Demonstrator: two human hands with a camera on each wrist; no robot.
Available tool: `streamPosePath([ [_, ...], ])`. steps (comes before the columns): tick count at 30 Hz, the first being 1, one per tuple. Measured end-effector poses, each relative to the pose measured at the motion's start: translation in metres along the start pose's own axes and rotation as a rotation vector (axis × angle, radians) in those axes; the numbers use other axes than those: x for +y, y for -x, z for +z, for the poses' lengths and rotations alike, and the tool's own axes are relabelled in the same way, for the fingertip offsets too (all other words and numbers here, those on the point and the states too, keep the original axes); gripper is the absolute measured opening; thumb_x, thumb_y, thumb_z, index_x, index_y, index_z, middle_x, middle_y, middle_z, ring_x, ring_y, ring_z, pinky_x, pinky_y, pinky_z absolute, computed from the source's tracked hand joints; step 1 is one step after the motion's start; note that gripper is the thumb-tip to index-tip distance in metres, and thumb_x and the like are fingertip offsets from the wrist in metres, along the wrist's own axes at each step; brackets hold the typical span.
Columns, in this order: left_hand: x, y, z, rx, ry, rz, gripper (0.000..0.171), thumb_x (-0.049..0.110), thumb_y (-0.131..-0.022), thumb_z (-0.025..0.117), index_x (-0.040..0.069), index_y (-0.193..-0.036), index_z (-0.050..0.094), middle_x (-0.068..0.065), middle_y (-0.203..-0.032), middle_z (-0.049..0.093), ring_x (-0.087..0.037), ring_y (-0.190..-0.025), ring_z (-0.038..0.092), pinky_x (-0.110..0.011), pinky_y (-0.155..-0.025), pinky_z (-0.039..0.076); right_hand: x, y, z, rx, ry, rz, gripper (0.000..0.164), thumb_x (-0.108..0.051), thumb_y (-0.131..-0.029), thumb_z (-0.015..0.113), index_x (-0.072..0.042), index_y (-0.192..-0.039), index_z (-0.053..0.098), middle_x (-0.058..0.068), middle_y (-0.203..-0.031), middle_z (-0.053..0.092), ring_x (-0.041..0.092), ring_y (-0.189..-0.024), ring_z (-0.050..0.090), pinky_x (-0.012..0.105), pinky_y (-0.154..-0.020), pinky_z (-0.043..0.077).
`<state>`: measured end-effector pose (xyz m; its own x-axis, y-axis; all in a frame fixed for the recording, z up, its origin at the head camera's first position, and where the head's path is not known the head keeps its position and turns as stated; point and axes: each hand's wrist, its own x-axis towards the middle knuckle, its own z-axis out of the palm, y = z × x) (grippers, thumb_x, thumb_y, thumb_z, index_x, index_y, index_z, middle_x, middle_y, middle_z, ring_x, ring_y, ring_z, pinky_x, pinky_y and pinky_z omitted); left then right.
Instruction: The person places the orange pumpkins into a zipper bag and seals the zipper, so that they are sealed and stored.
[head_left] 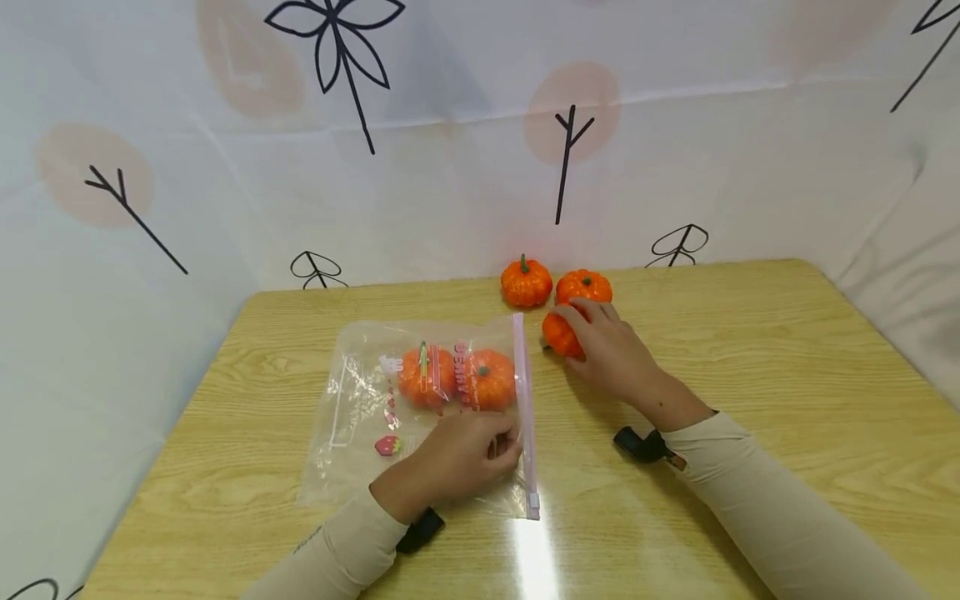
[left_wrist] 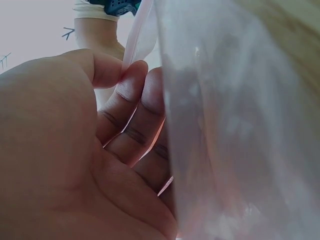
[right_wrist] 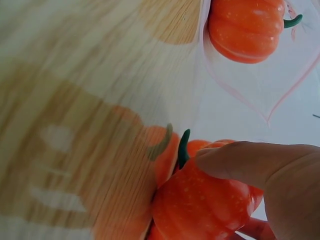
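A clear zip bag with a pink slider edge and printed strawberries lies on the table. Inside it sit two small orange pumpkins, one on the left and one nearer the mouth. My left hand pinches the bag's pink edge between thumb and forefinger, as the left wrist view shows. To the right of the bag, my right hand grips another pumpkin, thumb on top near its green stem. In the right wrist view the bag's mouth gapes, a pumpkin just within.
Behind the right hand stand two more pumpkins, one upright with its stem up and one partly covered by the fingers. The wooden table meets a patterned white cloth at its back edge.
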<state>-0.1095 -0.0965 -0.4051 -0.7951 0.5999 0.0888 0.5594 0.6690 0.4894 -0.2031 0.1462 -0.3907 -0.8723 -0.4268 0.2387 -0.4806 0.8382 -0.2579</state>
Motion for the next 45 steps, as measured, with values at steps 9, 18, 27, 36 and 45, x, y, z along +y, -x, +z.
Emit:
streamPosePath([
  [9, -0.0003, -0.0003, 0.0008, 0.005, -0.006, 0.008, 0.021, 0.022, -0.093, 0.062, 0.021, -0.073, 0.055, 0.013, -0.067, 0.049, 0.000, -0.061, 0.045, -0.017, -0.057, 0.036, 0.0001, 0.0007, -0.0015, -0.003, -0.001, -0.007, 0.069, -0.015, -0.082, 0.081, -0.010, -0.141, 0.046, 0.027, -0.144, 0.046, 0.048, -0.128, 0.045, 0.065, -0.098, 0.045],
  [18, 0.0008, -0.0003, -0.0001, 0.001, 0.000, 0.001, 0.021, 0.022, -0.092, 0.062, 0.021, -0.073, 0.054, 0.013, -0.067, 0.048, 0.000, -0.061, 0.044, -0.017, -0.057, 0.034, -0.0001, 0.0014, -0.0017, 0.008, 0.005, -0.016, 0.070, -0.015, -0.081, 0.082, -0.010, -0.141, 0.047, 0.027, -0.143, 0.047, 0.047, -0.128, 0.046, 0.065, -0.097, 0.046],
  [27, 0.0015, -0.0003, -0.0008, -0.004, 0.009, 0.000, 0.021, 0.021, -0.092, 0.062, 0.021, -0.073, 0.054, 0.013, -0.066, 0.048, 0.000, -0.061, 0.044, -0.017, -0.056, 0.034, -0.0011, 0.0018, -0.0017, 0.003, 0.002, -0.010, 0.070, -0.016, -0.081, 0.081, -0.010, -0.141, 0.047, 0.025, -0.141, 0.048, 0.046, -0.128, 0.045, 0.064, -0.098, 0.045],
  [36, 0.0002, -0.0003, 0.0007, 0.011, 0.002, 0.015, 0.021, 0.021, -0.092, 0.062, 0.021, -0.072, 0.054, 0.013, -0.067, 0.048, 0.001, -0.060, 0.044, -0.016, -0.056, 0.034, -0.0019, 0.0020, -0.0028, -0.008, -0.014, -0.003, 0.070, -0.017, -0.081, 0.080, -0.009, -0.142, 0.047, 0.023, -0.140, 0.049, 0.044, -0.126, 0.046, 0.062, -0.100, 0.045],
  [45, 0.0000, 0.0005, 0.0001, 0.002, 0.016, 0.002, 0.021, 0.021, -0.092, 0.063, 0.021, -0.073, 0.055, 0.013, -0.067, 0.048, 0.000, -0.061, 0.044, -0.017, -0.056, 0.034, -0.0036, 0.0013, -0.0028, -0.025, -0.081, 0.016, 0.067, -0.019, -0.083, 0.077, -0.010, -0.143, 0.047, 0.022, -0.139, 0.049, 0.042, -0.126, 0.045, 0.059, -0.102, 0.045],
])
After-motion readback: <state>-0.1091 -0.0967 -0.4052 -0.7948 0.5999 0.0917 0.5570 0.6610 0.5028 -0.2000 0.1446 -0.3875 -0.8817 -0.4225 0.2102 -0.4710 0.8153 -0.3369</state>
